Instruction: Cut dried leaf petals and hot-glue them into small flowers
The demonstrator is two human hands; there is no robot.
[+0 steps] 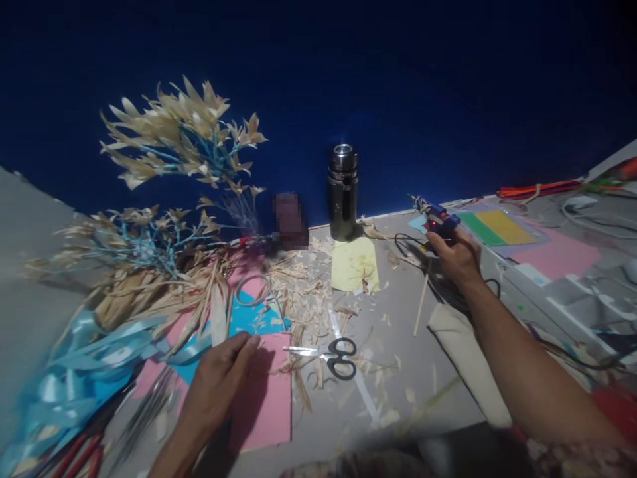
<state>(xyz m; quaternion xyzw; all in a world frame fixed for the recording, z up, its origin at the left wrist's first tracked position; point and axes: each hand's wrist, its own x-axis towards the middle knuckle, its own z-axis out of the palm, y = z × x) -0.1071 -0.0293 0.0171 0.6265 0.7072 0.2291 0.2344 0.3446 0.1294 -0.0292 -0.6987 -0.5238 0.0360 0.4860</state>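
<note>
At the right, my right hand [456, 255] is wrapped round a blue glue gun [438, 218] with a small red light; its nozzle points up and left, and a dark cable trails below. My left hand [221, 372] is over a pink sheet [271, 398], thumb and fingers pressed together. Whatever they may pinch is too small or hidden to make out. Right of it lie scissors [326, 355] with black handles, blades slightly apart and pointing left. Dried husk scraps [311, 292] cover the table beyond them.
Husk flowers [174, 126] on blue stems stand back left, above light blue ribbon [114, 352]. A dark flask [343, 199] stands behind a yellow sheet [354, 265]. Red-handled pliers [79, 455] lie front left. A white tray [552, 309] and coloured sheets [497, 227] are at right.
</note>
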